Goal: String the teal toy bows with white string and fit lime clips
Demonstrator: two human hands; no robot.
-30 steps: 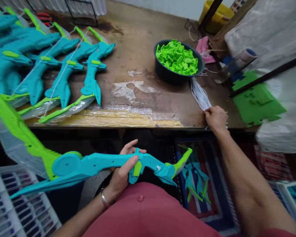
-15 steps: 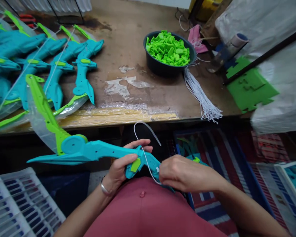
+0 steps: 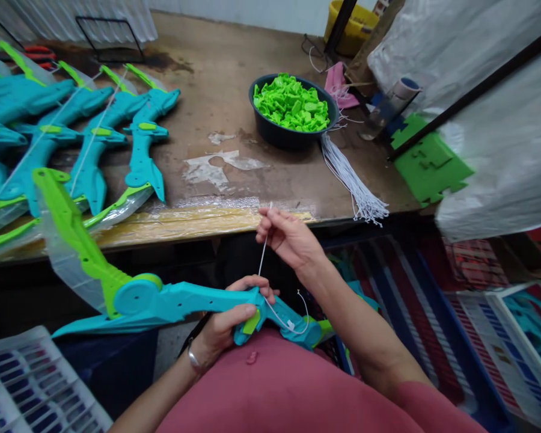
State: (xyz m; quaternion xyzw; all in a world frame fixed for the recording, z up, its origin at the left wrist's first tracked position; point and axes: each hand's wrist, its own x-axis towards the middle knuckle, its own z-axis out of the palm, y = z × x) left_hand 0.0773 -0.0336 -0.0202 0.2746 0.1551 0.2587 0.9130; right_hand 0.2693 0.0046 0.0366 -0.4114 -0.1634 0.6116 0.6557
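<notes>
My left hand is closed around the middle of a turquoise and lime-green toy bow, held level in front of my body. Its green limb with a clear plastic piece points up at the left; the right end lies partly behind my right forearm. My right hand is raised above the bow, its fingers pinching one end of a white cord. From there the cord runs down to the bow beside my left fingers, then curves in a loose loop over the right part.
Several similar bows lie on the workbench at the left. A dark bowl of green plastic pieces stands at the back, beside a bundle of white cords. A white plastic crate is at lower left; a blue-edged crate is at right.
My right hand has moved from the bow's right part up and left, drawing the cord's end upward. My left hand still grips the bow.
</notes>
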